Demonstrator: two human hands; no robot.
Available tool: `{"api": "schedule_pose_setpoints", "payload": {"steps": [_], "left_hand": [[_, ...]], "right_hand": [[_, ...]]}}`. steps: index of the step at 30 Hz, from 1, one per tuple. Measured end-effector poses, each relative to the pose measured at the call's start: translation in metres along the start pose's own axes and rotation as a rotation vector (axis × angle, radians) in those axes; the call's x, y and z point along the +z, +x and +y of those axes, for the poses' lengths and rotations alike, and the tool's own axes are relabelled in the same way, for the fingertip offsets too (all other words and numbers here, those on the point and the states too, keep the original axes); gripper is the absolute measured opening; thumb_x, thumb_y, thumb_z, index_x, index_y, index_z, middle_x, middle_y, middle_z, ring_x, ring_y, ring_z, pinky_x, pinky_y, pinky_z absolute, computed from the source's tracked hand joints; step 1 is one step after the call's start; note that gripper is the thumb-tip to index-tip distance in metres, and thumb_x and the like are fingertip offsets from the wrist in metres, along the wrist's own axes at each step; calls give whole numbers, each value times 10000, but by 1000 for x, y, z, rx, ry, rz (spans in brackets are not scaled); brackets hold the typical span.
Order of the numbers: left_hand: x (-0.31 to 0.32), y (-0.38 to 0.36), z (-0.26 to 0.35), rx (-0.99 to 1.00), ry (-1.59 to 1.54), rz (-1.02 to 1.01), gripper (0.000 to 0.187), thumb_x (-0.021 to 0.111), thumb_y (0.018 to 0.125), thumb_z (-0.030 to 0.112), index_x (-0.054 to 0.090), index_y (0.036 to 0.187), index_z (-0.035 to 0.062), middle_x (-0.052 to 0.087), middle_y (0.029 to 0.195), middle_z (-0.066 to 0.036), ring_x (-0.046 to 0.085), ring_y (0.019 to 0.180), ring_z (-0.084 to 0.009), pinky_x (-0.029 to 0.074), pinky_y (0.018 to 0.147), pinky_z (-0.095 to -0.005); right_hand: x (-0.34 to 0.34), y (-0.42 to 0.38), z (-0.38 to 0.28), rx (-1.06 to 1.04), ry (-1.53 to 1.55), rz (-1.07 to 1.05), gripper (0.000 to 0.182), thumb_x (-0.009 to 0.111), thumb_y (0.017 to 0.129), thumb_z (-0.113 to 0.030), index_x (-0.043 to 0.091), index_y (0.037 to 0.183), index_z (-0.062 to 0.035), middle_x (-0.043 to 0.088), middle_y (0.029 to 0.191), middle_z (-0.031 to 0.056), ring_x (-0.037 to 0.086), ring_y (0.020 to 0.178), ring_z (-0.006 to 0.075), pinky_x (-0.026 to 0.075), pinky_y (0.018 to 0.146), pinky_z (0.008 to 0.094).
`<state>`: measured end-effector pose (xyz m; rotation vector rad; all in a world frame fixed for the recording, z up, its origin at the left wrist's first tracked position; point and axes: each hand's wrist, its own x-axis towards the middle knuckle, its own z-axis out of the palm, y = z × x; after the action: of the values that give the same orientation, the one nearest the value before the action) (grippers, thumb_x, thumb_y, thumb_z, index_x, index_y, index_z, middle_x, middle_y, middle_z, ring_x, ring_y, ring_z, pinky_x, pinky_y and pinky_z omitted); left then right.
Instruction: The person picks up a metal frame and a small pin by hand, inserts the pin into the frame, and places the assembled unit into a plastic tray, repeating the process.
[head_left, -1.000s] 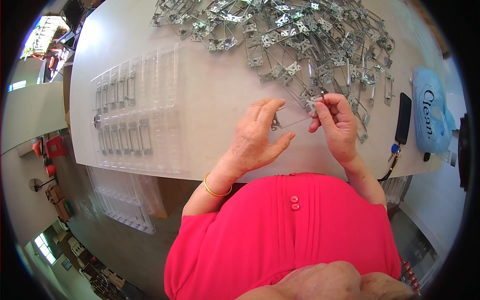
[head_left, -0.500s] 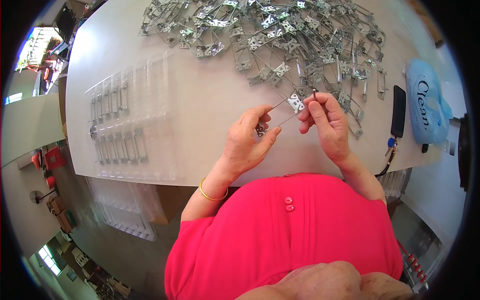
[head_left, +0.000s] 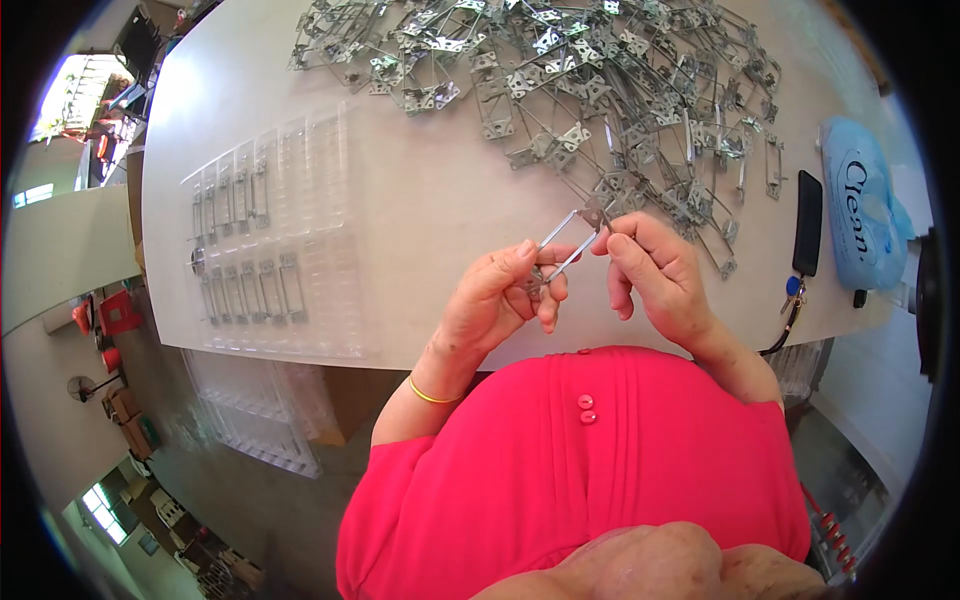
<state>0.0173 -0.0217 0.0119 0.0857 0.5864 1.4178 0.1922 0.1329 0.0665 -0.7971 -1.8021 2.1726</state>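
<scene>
My left hand (head_left: 500, 292) grips the lower end of a metal bracket with two thin parallel rods (head_left: 570, 250), tilted up to the right. At the bracket's upper plate is my right hand (head_left: 655, 265), its thumb and forefinger pinched on a small dark tool or pin (head_left: 606, 222), too small to make out clearly. Beyond both hands lies a large heap of similar metal brackets (head_left: 560, 75). To the left, a clear plastic tray (head_left: 325, 200) holds two rows of brackets in its slots.
On the right of the white table (head_left: 420, 180) lie a black phone-like case (head_left: 809, 225), keys on a strap (head_left: 794, 290) and a blue "Clean" package (head_left: 860, 205). More clear trays (head_left: 250, 410) and a cardboard box (head_left: 350, 400) are below the table's front edge.
The bracket has turned in my left hand, so both rods now show. My right hand has brought the small dark piece to the bracket's upper plate. The whole view has shifted slightly.
</scene>
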Motion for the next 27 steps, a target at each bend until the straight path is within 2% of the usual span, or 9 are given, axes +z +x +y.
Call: {"api": "schedule_pose_setpoints", "payload": {"steps": [5,8,10,13,19,24,27], "left_hand": [[0,-1,-2,10,34,30,536,438,1089,364,562,1337,-95,692,928,-147,638,660,-184,561,617,-341],[0,-2,-1,15,81,31,517,467,1079,350,571,1333,-87,687,924,-139,634,660,-174,551,609,-326],[1,-3,1,10,118,73,466,534,1067,318,592,1338,-56,667,918,-103,594,669,-133,506,625,-277],[-2,-5,1,53,222,127,442,562,1045,275,598,1323,-67,677,923,-104,566,656,-120,469,594,-266],[-2,-9,8,89,405,198,430,615,1021,251,615,1328,-50,675,920,-73,535,688,-88,431,618,-231],[5,-13,16,111,654,243,399,669,998,240,650,1299,-23,654,894,-29,530,738,-68,430,649,-228],[10,-15,17,127,749,243,383,693,985,241,670,1282,0,646,895,-9,531,764,-63,436,666,-229]], "right_hand": [[2,3,0,43,18,-21,225,482,1091,-207,612,1054,-27,573,647,1,527,532,53,427,475,219],[2,3,2,51,16,-15,230,485,1090,-217,611,1047,-29,573,646,-1,529,531,52,427,472,217],[2,3,3,47,17,-15,228,488,1088,-218,610,1044,-30,574,644,-2,529,528,52,427,471,217],[1,3,3,71,15,-11,226,498,1085,-221,612,1036,-31,577,641,-4,533,523,49,431,468,214],[1,4,1,93,-51,-21,219,522,1073,-214,620,1006,-30,585,644,-6,542,523,43,437,459,213],[4,4,0,202,-21,-4,190,544,1064,-192,555,1142,-19,599,660,5,562,528,62,455,475,225],[3,4,2,177,-43,-3,235,551,1063,-188,510,1219,-17,618,686,18,585,544,82,485,506,240]]}}
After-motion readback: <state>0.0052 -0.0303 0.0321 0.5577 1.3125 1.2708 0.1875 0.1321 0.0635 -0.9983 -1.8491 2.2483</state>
